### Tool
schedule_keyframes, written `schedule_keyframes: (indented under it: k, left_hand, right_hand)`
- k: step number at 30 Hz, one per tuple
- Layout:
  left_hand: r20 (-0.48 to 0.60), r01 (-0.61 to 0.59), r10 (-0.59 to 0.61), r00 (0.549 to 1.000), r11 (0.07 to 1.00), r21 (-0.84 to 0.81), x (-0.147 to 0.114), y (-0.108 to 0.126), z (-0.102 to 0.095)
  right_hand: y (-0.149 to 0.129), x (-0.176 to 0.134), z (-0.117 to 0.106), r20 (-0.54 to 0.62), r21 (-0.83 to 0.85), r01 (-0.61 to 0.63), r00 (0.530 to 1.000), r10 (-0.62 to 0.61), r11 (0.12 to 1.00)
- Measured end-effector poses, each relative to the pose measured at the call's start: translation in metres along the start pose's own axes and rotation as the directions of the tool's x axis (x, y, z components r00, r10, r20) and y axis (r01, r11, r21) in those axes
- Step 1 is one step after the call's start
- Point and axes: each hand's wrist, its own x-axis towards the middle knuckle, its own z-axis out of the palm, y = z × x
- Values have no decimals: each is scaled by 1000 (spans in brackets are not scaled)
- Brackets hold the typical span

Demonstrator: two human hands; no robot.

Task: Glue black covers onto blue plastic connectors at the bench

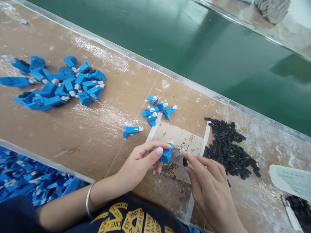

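While blue part (pixel 167 155) is being pinched by left hand (pixel 138 161) over near table (pixel 104 142), black piece (pixel 185 162) is being pinched by right hand (pixel 209 184); fitting presumably being prepared, careful alignment being called for.

The bench (pixel 104 155) has a white card (pixel 289 179) on its right side. Past its far edge are a green belt (pixel 155 42) and grey bundle (pixel 273 9).

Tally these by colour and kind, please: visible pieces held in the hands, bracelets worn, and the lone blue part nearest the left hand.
Blue piece, in the left hand: 1
Black piece, in the right hand: 1
Silver bracelet: 1
Lone blue part: 1
Total: 4
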Motion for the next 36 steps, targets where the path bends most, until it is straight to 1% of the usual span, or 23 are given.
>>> schedule_keyframes:
  k: [2, 6, 8, 10, 13, 16, 18, 19, 21, 22, 23, 25, 26, 28, 29, 30, 31, 33, 36]
  left_hand:
    - [0, 20, -20, 1000, 1000, -22, -1, 1, 0]
    - [113, 127, -115, 987, 986, -105, -3, 5, 1]
    - [135, 153, -137, 981, 982, -114, -4, 6, 3]
    - [103, 146, -136, 985, 983, -107, -4, 7, 3]
    - [24, 86, -85, 996, 994, -62, -3, 7, 3]
    - [11, 11, -11, 1000, 1000, -22, -2, 8, 2]
    - [24, -13, 13, 1000, 1000, 21, -3, 9, 1]
    - [30, -14, 12, 999, 999, 40, -3, 9, 1]
    - [45, 23, -25, 999, 999, 43, -5, 9, 2]
    - [58, 59, -60, 996, 998, 23, -6, 9, 3]
    - [75, 97, -97, 993, 995, -3, -7, 9, 4]
    - [97, 157, -152, 984, 986, -49, -8, 9, 8]
    - [100, 168, -161, 982, 983, -73, -8, 9, 9]
    - [105, 166, -154, 983, 978, -124, -8, 9, 13]
    - [111, 163, -147, 983, 975, -149, -8, 8, 14]
    - [127, 163, -142, 982, 972, -172, -8, 7, 15]
    - [149, 165, -138, 979, 968, -191, -8, 6, 15]
    - [195, 178, -136, 971, 960, -217, -9, 4, 16]
    - [234, 190, -134, 963, 952, -239, -10, 2, 16]
  right_hand:
    - [0, 0, -1, 7, -4, -5, 1000, 5, 1000]
    - [0, -2, -1, 11, -26, 19, 1000, -18, 999]
    - [0, -3, -2, 17, -38, 34, 999, -33, 999]
    - [0, -4, -2, 27, -53, 38, 999, -36, 998]
    - [0, -4, -3, 32, -81, 64, 998, -61, 995]
    - [0, -3, -4, 28, -98, 91, 996, -88, 991]
    - [0, -2, -4, 8, -85, 50, 999, -50, 995]
    - [-1, -2, -4, -10, -62, 6, 1000, -7, 998]
    - [-3, -4, -6, -42, 51, -102, 994, 104, 993]
    - [-6, -5, -7, -57, 148, -163, 983, 173, 976]
    - [-9, -6, -9, -64, 264, -217, 968, 241, 940]
    - [-18, -8, -13, -81, 497, -281, 927, 367, 821]
    - [-24, -8, -15, -87, 590, -312, 893, 442, 745]
    - [-34, -6, -17, -72, 712, -349, 828, 556, 610]
    - [-37, -5, -18, -56, 750, -358, 803, 593, 556]
    - [-40, -3, -18, -37, 780, -357, 793, 608, 514]
    - [-41, -2, -18, -20, 801, -347, 799, 601, 487]
    - [-41, 0, -16, -14, 826, -308, 826, 563, 472]
    - [-37, -1, -12, -23, 820, -286, 849, 528, 495]
